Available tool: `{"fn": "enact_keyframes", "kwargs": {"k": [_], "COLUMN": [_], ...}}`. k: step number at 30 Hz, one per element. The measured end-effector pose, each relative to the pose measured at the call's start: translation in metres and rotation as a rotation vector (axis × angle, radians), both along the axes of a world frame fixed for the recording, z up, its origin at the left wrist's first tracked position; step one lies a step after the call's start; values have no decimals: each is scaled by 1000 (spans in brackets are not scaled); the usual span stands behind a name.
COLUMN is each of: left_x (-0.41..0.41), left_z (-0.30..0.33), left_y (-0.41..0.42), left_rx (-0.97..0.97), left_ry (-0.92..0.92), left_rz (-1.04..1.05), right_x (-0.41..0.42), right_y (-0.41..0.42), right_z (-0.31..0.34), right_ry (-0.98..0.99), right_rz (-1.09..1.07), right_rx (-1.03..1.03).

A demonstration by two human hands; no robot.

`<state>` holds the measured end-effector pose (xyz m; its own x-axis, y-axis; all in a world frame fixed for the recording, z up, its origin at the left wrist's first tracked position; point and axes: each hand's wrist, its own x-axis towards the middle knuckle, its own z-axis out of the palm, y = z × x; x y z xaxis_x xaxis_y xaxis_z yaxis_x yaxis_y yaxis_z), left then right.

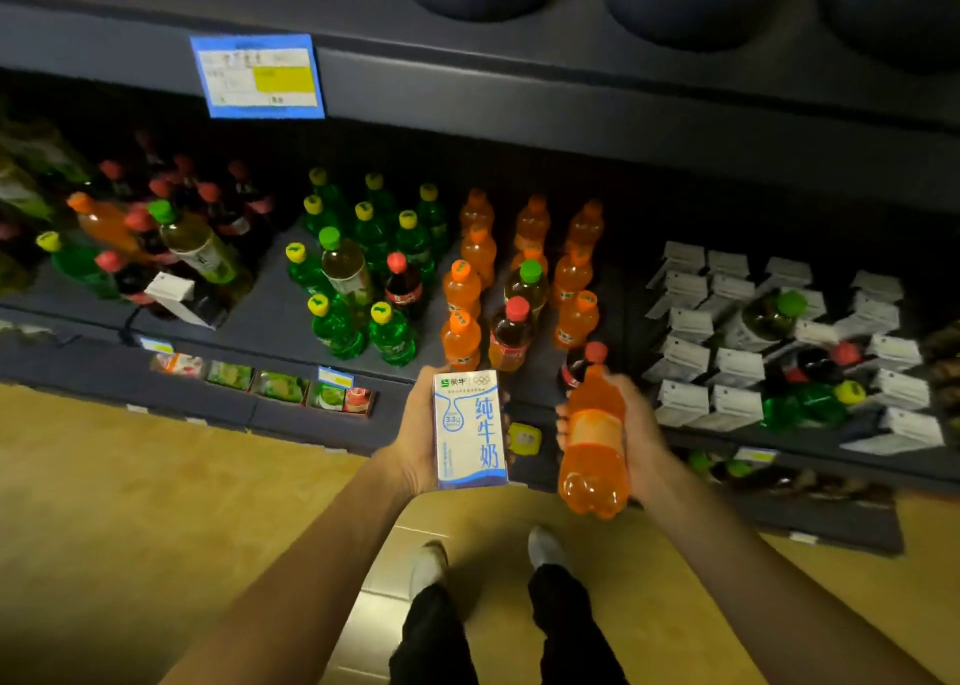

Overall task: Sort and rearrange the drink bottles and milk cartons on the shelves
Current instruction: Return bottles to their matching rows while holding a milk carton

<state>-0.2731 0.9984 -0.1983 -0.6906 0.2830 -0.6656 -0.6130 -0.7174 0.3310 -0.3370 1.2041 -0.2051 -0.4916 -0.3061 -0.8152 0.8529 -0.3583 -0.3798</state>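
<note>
My left hand (415, 440) grips a white and blue milk carton (470, 429) upright, just in front of the shelf edge. My right hand (636, 435) holds an orange soda bottle (595, 450) with its neck pointing toward the shelf. On the dark shelf (270, 315) stand green bottles (363, 247) at centre left and orange bottles (524, 263) at centre, with cola and tea bottles mixed in. White milk cartons (727, 351) fill the right part, with a tea bottle (769, 315), a cola bottle and a green bottle (810, 403) lying among them.
At the left lies a jumble of mixed bottles (135, 237) and one tipped carton (174, 294). A blue price label (257, 76) hangs on the shelf above. A lower shelf holds small packets (270, 388). My feet (488, 554) stand on the yellow floor.
</note>
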Motion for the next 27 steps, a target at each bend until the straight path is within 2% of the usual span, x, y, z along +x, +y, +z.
{"fn": "enact_keyframes", "kwargs": {"k": [6, 12, 16, 23, 27], "left_x": [5, 3, -3, -2, -10], "left_z": [-10, -12, -12, -27, -29], "left_y": [-28, -30, -14, 9, 24], "left_rx": [-28, -53, -21, -29, -64], "left_ry": [-72, -107, -94, -151, -160], "left_rz": [-103, -163, -171, -195, -206], "right_x": [31, 44, 39, 18, -8], "right_y": [-18, -19, 1, 32, 49], "right_z": [-7, -8, -13, -1, 3], "right_ry": [-22, -41, 20, 426, 700], "right_rz": [-166, -207, -211, -278, -119], "right_rx": [-11, 40, 206, 630, 871]}}
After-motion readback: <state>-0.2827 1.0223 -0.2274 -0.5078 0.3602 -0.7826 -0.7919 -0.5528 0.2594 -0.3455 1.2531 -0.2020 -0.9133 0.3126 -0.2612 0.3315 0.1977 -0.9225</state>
